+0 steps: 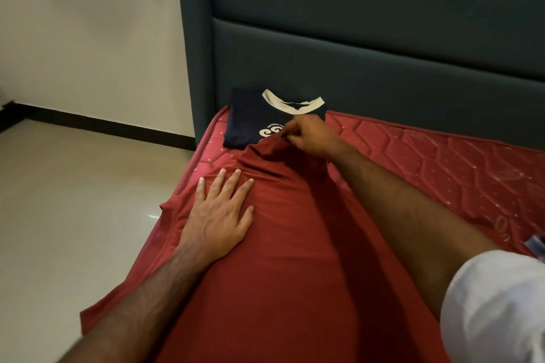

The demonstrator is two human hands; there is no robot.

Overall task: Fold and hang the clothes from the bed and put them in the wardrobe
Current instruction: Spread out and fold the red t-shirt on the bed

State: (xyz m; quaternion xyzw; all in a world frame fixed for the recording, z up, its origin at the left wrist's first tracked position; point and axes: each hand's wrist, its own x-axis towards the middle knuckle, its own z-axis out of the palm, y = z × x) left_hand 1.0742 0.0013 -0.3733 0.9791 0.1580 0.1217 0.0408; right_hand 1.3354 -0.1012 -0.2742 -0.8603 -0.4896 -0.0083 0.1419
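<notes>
Dark teal padded headboard [383,38] fills the upper right of the frame; cream wall [88,23] and pale tiled floor [59,200] take the left side. Bed [442,162] with a pink-red quilted mattress runs from centre to the right edge. Red garment [280,259] lies spread along the bed from the bottom centre up to mid-frame, its left edge hanging over the bed side. Right arm crosses from the lower right, white sleeve [495,309] at the bottom right corner. Folded navy t-shirt [250,121] with cream collar and cream print sits at the bed's top left corner, against the headboard, touching the red garment's far end. Left hand [219,215] rests flat on the garment, fingers straight and spread apart. Right hand [309,135] at mid-frame, fingers curled together, pinching the garment's far edge just over the navy t-shirt.
</notes>
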